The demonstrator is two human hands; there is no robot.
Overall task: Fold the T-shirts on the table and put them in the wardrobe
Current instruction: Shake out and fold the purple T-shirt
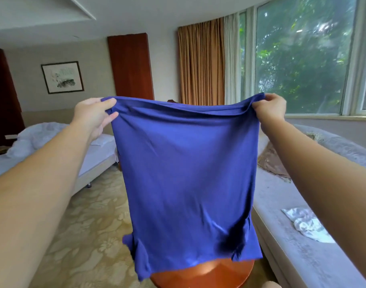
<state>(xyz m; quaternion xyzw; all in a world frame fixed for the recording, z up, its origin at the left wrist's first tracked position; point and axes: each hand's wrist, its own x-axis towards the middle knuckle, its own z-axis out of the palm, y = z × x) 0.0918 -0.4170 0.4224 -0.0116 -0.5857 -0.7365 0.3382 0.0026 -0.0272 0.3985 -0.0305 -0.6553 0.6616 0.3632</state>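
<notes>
Now, left hand (94,115): pinches one top corner of the shirt (184,173) between thumb and fingers.
Right hand (271,108): fingers curled round the other top corner.
Shirt: blue, stretched between both grips, hanging down from them, sleeves at the low end.
Table (209,275): below the grips, under the shirt's low edge; touching or not, I cannot tell.

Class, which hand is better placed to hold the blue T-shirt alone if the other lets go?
Probably right: the right hand curls round bunched blue T-shirt hem; the left hand merely pinches its corner.
</notes>
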